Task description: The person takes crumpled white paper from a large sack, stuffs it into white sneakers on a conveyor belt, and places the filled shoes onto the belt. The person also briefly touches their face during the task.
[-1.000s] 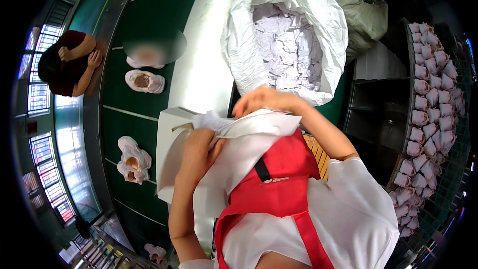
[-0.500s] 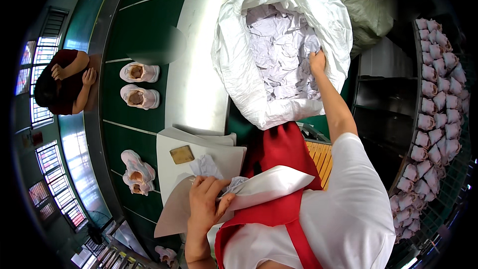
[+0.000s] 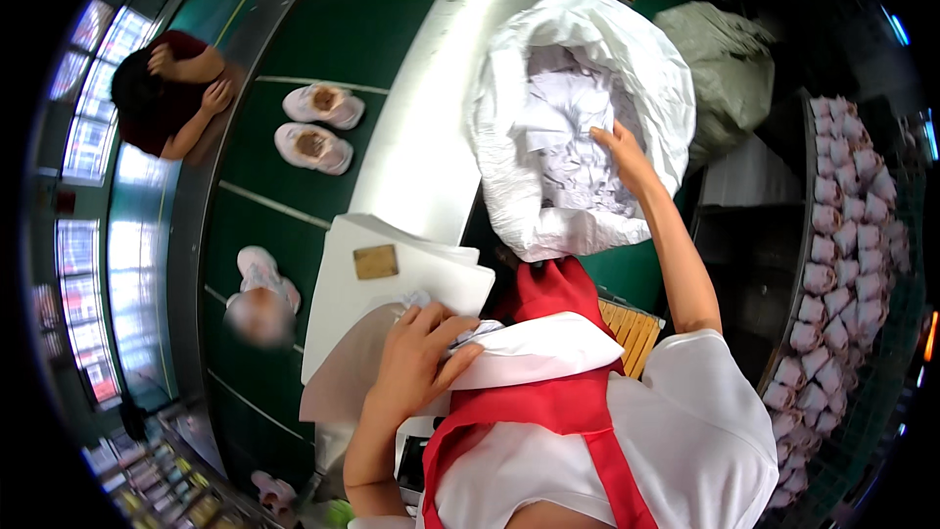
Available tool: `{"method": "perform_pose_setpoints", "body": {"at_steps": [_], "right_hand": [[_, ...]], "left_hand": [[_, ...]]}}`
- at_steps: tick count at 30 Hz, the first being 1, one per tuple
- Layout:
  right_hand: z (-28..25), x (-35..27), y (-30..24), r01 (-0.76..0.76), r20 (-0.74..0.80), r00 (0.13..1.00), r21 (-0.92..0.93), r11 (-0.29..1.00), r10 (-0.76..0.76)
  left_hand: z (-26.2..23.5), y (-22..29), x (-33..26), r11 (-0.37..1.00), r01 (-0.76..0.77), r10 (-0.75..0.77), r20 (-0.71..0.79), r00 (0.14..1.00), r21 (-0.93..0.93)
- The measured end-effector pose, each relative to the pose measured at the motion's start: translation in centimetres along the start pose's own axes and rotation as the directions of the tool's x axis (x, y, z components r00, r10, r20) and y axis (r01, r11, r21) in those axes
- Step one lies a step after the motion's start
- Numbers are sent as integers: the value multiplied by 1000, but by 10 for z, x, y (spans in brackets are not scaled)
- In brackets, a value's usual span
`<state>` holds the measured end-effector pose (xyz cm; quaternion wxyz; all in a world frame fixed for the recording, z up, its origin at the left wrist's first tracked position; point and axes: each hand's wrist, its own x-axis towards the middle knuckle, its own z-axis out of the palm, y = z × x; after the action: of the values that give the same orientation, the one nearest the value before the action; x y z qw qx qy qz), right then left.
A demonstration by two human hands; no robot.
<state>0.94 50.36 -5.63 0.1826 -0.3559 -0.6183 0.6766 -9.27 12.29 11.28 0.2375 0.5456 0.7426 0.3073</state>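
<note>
Inside the folded-back mouth of a large white plastic sack [image 3: 504, 162], the right hand [image 3: 634, 162] is placed with its fingertips against crumpled thin white paper [image 3: 568, 113]; whether any is pinched cannot be told. The rim is turned outward, presumably so that the contents can be reached freely. Nearer the body, a smooth white paper sheet [image 3: 543, 348] is gripped between the thumb and fingers of the left hand [image 3: 419, 358], apparently so that its curl is kept above the bright red apron [image 3: 529, 402]. Beside the silver metal surface [image 3: 416, 167], a stack of flat white sheets [image 3: 441, 269] is topped by a brown rectangular block [image 3: 376, 262], probably used as a weight. Two pale pink shoes [image 3: 315, 149] are set between lines on the green belt [image 3: 274, 255].
</note>
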Motion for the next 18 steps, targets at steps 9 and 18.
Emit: {"method": "perform_pose_setpoints", "body": {"at_steps": [9,18], "right_hand": [[190,-142,-103,320,886,463,-191,928,22],[254,-129,-102,369,770,632,-208,906,-81]], "left_hand": [[13,-9,-47,951,272,-180,-457,871,145],[6,-44,-159,789,352,-614,-624,483,-504]]}}
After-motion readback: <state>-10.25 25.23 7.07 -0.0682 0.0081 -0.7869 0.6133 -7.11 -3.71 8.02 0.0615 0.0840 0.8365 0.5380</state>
